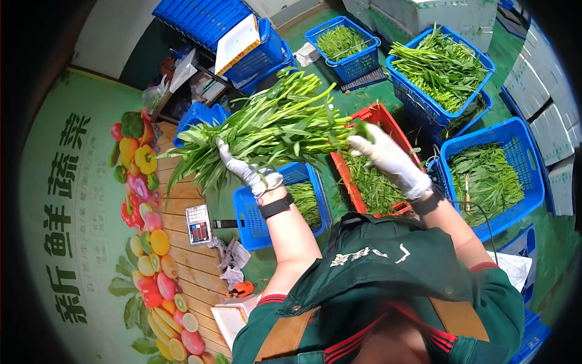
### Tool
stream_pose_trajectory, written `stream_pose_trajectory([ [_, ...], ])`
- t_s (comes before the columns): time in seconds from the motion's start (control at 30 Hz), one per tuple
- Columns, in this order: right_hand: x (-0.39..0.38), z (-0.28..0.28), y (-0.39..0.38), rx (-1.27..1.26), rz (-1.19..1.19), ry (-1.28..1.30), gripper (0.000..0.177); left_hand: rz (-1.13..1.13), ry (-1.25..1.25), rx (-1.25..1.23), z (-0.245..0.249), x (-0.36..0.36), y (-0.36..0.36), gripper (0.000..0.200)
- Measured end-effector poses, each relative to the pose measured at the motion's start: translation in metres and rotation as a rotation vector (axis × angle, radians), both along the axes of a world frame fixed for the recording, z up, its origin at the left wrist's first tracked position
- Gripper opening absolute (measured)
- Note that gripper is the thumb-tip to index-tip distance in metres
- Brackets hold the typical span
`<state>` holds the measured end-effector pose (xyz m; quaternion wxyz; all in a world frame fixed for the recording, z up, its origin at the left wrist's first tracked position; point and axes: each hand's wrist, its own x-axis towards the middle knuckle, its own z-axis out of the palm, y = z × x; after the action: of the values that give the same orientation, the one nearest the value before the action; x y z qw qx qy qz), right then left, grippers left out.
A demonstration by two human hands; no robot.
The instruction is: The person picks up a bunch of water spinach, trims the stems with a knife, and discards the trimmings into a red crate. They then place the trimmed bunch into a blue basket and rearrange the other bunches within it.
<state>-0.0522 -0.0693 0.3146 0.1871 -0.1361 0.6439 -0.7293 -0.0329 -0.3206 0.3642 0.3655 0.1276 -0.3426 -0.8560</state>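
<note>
A large bunch of water spinach [273, 124] is held up in front of me, its leafy tops to the left and cut stem ends to the right. My left hand [248, 173], in a white glove, grips the bunch from below near the leaves. Beside the stem ends is my gloved right hand [385, 155], its fingers curled about a loose green leaf [362, 129]; motion blurs the fingertips a little. Below that hand stands a red crate [341, 176] with loose leaves and trimmings in it.
Blue baskets of greens stand around: one [245, 209] under my left arm, another [536, 176] at right, and others [418, 103] farther back. A scale [199, 224] and an orange-red tool [241, 289] lie left. White foam boxes [530, 79] are stacked at right.
</note>
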Motion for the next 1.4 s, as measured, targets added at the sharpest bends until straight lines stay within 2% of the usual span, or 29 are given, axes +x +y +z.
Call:
stream_pose_trajectory([
  [0.03, -0.001, -0.006, -0.012, 0.027, 0.025, 0.011, 0.062, 0.058, -0.032, -0.04, 0.005, -0.002, 0.012, 0.054],
  [0.07, -0.004, -0.031, -0.031, 0.142, -0.151, 0.236, 0.067, -0.044, -0.005, 0.006, 0.006, -0.003, 0.022, 0.054],
  [0.1, -0.006, -0.034, -0.04, 0.274, -0.164, 0.143, 0.052, -0.318, 0.118, 0.041, 0.002, -0.003, 0.02, 0.054],
  [0.17, -0.012, -0.048, -0.045, 0.087, -0.127, 0.012, 0.034, -0.169, 0.171, -0.056, -0.004, -0.008, 0.023, 0.053],
  [0.23, -0.026, -0.094, -0.046, 0.099, -0.316, 0.209, 0.025, -0.1, 0.152, -0.122, -0.01, -0.012, 0.002, 0.053],
  [0.27, -0.027, -0.091, -0.029, 0.313, -0.365, 0.47, 0.024, -0.183, 0.173, -0.054, -0.003, -0.007, 0.004, 0.054],
  [0.3, -0.028, -0.102, -0.023, 0.432, -0.469, 0.251, 0.024, -0.266, 0.197, 0.013, 0.005, -0.005, 0.006, 0.054],
  [0.37, -0.037, -0.132, -0.004, 0.292, -0.444, 0.293, 0.026, -0.256, 0.183, 0.006, 0.004, -0.003, -0.007, 0.056],
  [0.4, -0.033, -0.118, 0.002, 0.206, -0.393, 0.14, 0.03, -0.277, 0.214, 0.017, 0.004, -0.003, -0.007, 0.057],
  [0.43, -0.029, -0.102, 0.006, 0.205, -0.395, 0.14, 0.03, -0.297, 0.243, 0.028, 0.005, -0.003, -0.007, 0.058],
  [0.5, -0.014, -0.043, -0.001, 0.133, -0.223, 0.102, 0.049, -0.29, 0.218, 0.016, 0.005, -0.003, 0.0, 0.057],
  [0.57, -0.011, -0.039, -0.023, 0.172, -0.305, 0.221, 0.069, -0.275, 0.162, 0.003, 0.009, -0.004, 0.014, 0.057],
  [0.6, -0.009, -0.022, -0.026, 0.155, -0.192, 0.104, 0.08, -0.283, 0.167, -0.003, 0.007, -0.006, 0.02, 0.06],
  [0.63, -0.024, -0.045, -0.035, 0.363, -0.074, 0.062, 0.061, -0.291, 0.173, -0.01, 0.006, -0.008, 0.024, 0.062],
  [0.7, -0.027, -0.055, -0.034, 0.257, -0.345, 0.173, 0.037, -0.27, 0.164, -0.064, 0.013, -0.008, 0.032, 0.063],
  [0.73, -0.026, -0.061, -0.031, 0.256, -0.346, 0.174, 0.037, -0.26, 0.149, -0.045, 0.017, -0.005, 0.036, 0.064],
  [0.77, -0.025, -0.067, -0.026, 0.346, -0.392, 0.296, 0.029, -0.249, 0.135, -0.027, 0.023, -0.002, 0.041, 0.064],
  [0.8, -0.026, -0.073, -0.021, 0.438, -0.437, 0.422, 0.022, -0.384, 0.218, 0.02, 0.019, -0.002, 0.03, 0.06],
  [0.83, -0.027, -0.082, -0.02, 0.439, -0.433, 0.417, 0.022, -0.382, 0.212, 0.021, 0.01, -0.005, 0.018, 0.06],
  [0.9, -0.035, -0.109, -0.018, 0.508, -0.434, 0.445, 0.02, -0.194, 0.14, -0.01, -0.008, -0.015, -0.004, 0.058],
  [0.93, -0.044, -0.138, -0.003, 0.702, -0.383, 0.726, 0.018, -0.141, 0.135, -0.051, -0.011, -0.018, -0.011, 0.056],
  [0.97, -0.051, -0.16, 0.006, 0.544, -0.386, 0.352, 0.02, -0.177, 0.164, -0.047, -0.002, -0.013, -0.007, 0.057],
  [1.03, -0.043, -0.135, 0.02, 0.076, -0.353, -0.194, 0.022, -0.333, 0.255, -0.033, 0.008, -0.007, 0.0, 0.057],
  [1.07, -0.038, -0.114, 0.029, 0.09, -0.246, -0.159, 0.029, -0.379, 0.269, 0.016, 0.003, -0.01, -0.012, 0.057],
  [1.1, -0.038, -0.108, 0.022, -0.162, -0.21, -0.256, 0.038, -0.239, 0.222, 0.006, 0.0, -0.014, -0.015, 0.057],
  [1.17, -0.026, -0.051, 0.02, -0.184, -0.042, -0.377, 0.05, -0.211, 0.19, -0.001, -0.001, -0.014, -0.011, 0.056],
  [1.23, -0.023, -0.041, 0.004, -0.112, -0.067, -0.255, 0.057, -0.236, 0.181, -0.037, 0.006, -0.013, 0.008, 0.054],
  [1.3, -0.025, -0.039, -0.002, -0.356, 0.001, -0.211, 0.047, -0.331, 0.24, 0.019, 0.008, -0.012, 0.019, 0.052],
  [1.4, -0.034, -0.052, 0.007, -0.317, 0.11, -0.325, 0.039, -0.394, 0.284, 0.042, 0.005, -0.017, 0.013, 0.052],
])
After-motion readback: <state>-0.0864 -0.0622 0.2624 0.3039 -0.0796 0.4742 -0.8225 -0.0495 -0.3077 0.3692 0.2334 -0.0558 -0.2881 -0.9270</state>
